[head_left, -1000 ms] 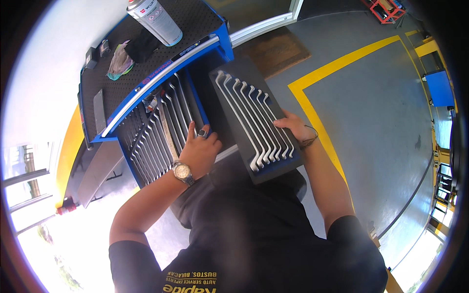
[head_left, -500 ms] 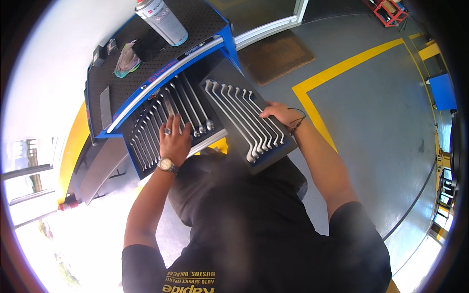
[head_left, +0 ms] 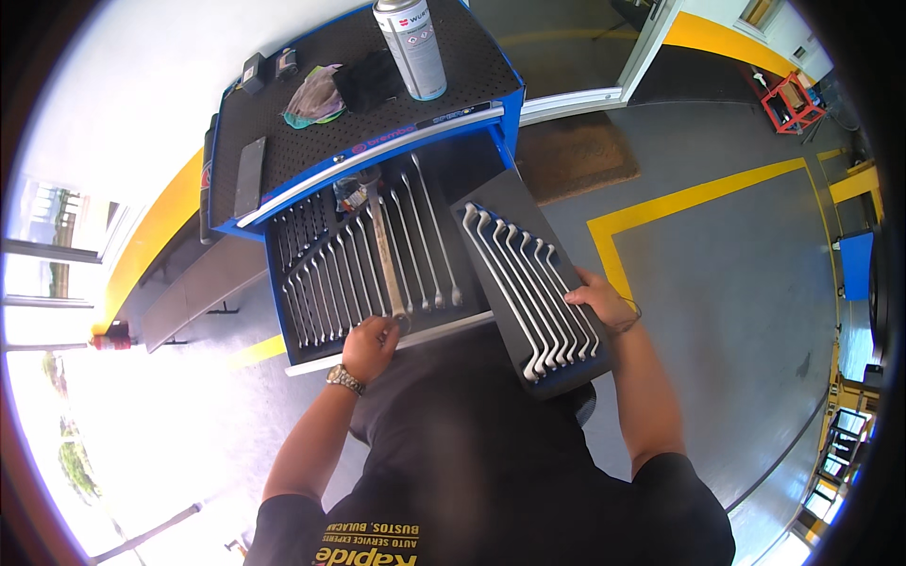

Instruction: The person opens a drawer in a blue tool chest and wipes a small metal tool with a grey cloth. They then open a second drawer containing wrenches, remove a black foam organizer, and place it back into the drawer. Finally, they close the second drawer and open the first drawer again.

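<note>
As our right hand [head_left: 596,292] grips the tray [head_left: 505,196] by its right edge, thumb on top, our left hand [head_left: 371,347] sits at the front lip of the drawer [head_left: 444,328], fingers half curled beside the lower end of a brown tool [head_left: 385,250]; we cannot tell whether it has hold. Half a second ago that hand lay over the wrenches [head_left: 436,231], so we now see more of their row. Our tilted tray carries cranked wrenches [head_left: 531,300] and hides the drawer's right front corner. The drawer also holds a packet [head_left: 354,200]; beyond, a can [head_left: 415,57] and rag [head_left: 316,97] rest on the cabinet [head_left: 293,170].
</note>
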`<state>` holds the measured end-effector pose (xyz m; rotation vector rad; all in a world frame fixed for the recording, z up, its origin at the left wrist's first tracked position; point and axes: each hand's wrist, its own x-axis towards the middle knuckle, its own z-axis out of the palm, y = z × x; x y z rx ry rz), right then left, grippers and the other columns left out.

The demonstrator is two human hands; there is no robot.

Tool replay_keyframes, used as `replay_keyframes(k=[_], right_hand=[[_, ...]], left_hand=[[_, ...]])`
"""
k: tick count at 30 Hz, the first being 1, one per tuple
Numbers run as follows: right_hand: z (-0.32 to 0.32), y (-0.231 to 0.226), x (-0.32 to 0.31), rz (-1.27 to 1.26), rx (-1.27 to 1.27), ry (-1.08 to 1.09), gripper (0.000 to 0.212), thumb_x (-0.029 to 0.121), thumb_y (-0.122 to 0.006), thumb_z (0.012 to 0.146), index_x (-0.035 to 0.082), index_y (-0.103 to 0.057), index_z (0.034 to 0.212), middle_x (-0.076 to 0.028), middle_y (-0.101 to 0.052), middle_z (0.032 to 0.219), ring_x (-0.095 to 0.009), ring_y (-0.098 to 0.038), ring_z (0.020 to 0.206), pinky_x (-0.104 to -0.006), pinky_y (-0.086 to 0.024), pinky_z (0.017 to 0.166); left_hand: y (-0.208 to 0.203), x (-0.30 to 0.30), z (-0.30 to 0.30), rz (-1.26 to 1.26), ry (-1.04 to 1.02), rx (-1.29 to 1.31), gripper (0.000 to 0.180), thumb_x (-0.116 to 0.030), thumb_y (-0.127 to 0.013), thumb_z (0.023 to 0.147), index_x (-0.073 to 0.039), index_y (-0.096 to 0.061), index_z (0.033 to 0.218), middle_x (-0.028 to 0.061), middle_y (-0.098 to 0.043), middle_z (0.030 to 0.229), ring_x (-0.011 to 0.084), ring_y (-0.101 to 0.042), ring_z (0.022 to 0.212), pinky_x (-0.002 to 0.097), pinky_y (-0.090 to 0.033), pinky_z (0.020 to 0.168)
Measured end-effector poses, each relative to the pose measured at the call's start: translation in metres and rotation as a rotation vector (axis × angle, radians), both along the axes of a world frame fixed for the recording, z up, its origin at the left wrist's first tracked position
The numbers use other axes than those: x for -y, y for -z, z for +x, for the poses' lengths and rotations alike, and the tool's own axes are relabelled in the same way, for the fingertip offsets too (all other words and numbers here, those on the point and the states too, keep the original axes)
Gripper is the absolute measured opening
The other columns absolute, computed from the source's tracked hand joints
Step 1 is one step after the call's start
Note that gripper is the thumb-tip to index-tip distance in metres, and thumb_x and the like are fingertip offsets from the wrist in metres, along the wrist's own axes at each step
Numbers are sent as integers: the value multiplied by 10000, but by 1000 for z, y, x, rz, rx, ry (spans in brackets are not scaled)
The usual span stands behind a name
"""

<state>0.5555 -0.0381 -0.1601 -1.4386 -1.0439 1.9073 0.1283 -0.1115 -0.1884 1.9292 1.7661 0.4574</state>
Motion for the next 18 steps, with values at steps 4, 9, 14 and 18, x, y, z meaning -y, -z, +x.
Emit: replay_keyframes(k=[4, 9, 14, 18], right_hand=[[33, -16, 5, 103, -48, 85, 707, 127, -636, 755, -93, -435, 1396, -167, -648, 1187, -205, -652, 1017, -310, -519, 918], [86, -40, 19, 132, -231, 293, 678, 126, -650, 745, -91, -458, 1359, -175, -666, 1166, -235, -691, 970, -350, -566, 873], [89, -59, 19, 118, -282, 347, 647, 147, -655, 760, -99, -470, 1329, -189, -680, 1138, -265, -715, 924, -368, -594, 832], [98, -25, 23, 180, -156, 393, 659, 164, -652, 754, -101, -471, 1330, -180, -670, 1157, -248, -696, 970, -363, -566, 878]], left_hand=[[19, 18, 3, -15, -18, 86, 150, -196, -660, 888, -60, -712, 924, 133, -679, 842, 337, -680, 747, 411, -545, 673], [19, 35, 7, 72, -64, 112, 135, -169, -672, 893, -41, -707, 922, 142, -697, 796, 287, -701, 730, 381, -533, 654], [23, 36, 4, -30, -207, 137, 164, -193, -681, 885, -33, -682, 852, 149, -695, 728, 292, -693, 650, 380, -529, 612], [23, 37, 9, -53, -199, 84, 191, -214, -694, 869, -38, -662, 800, 149, -682, 698, 303, -684, 634, 393, -523, 602]])
